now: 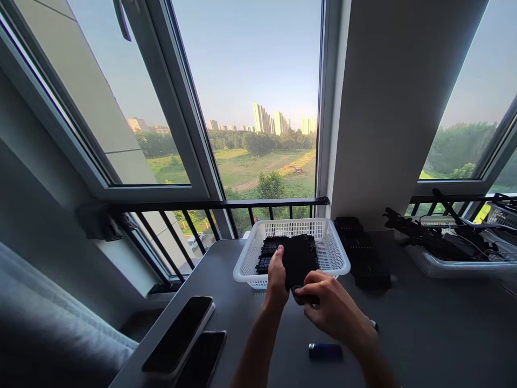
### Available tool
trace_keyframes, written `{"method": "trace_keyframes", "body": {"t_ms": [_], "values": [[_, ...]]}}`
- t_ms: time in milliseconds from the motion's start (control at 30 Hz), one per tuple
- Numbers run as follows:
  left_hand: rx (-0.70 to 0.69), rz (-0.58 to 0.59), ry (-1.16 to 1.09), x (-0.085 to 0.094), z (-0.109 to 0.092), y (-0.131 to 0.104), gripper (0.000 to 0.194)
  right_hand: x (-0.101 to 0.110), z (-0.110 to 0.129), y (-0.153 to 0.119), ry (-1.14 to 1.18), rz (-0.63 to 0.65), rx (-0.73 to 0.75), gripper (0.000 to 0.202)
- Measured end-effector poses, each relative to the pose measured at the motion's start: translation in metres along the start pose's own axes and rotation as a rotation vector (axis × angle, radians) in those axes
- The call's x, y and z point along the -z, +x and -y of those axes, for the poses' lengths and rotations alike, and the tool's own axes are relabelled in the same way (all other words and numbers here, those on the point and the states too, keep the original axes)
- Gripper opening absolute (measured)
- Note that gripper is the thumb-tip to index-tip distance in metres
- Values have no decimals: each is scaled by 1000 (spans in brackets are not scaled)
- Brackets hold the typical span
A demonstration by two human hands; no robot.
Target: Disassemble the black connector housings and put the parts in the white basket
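My left hand (277,277) is wrapped round the left edge of a flat black piece (299,258), thumb up along its side. At the piece's lower corner, my right hand (323,299) has its fingers closed on a small dark object (305,297); what it is cannot be made out. Both hands are just in front of a white perforated basket (340,260), and the black piece hides part of its inside. More black ribbed parts (269,250) lie in the basket.
Two phones (180,334) (204,358) lie at the table's left edge. A blue cylinder (325,352) is near the front. Black parts (359,250) are stacked right of the basket. Farther right is a tray (436,267) of black items and cables. A railing (266,203) runs behind.
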State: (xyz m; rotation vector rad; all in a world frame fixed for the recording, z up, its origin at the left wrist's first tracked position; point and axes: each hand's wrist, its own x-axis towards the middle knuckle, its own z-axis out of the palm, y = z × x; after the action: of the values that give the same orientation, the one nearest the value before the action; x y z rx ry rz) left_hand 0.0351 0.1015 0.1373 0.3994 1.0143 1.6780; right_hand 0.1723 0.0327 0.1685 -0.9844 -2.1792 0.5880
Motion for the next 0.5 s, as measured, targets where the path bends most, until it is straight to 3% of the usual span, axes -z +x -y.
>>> {"method": "trace_keyframes", "body": {"t_ms": [67, 133, 233, 367, 500], "values": [[-40, -76, -27, 2, -5, 2, 17, 7, 1, -2, 16, -8, -8, 30], [-70, -84, -76, 3, -9, 1, 18, 14, 0, -3, 50, -128, -73, 27], [-138, -37, -116, 3, -13, -6, 20, 19, -5, -3, 175, -340, -176, 23], [-196, 34, -155, -3, -10, -18, 26, 13, -14, 2, 346, -421, -217, 25], [-159, 160, -75, -10, -1, -30, 51, 4, -25, 8, 484, -532, -280, 27]]}}
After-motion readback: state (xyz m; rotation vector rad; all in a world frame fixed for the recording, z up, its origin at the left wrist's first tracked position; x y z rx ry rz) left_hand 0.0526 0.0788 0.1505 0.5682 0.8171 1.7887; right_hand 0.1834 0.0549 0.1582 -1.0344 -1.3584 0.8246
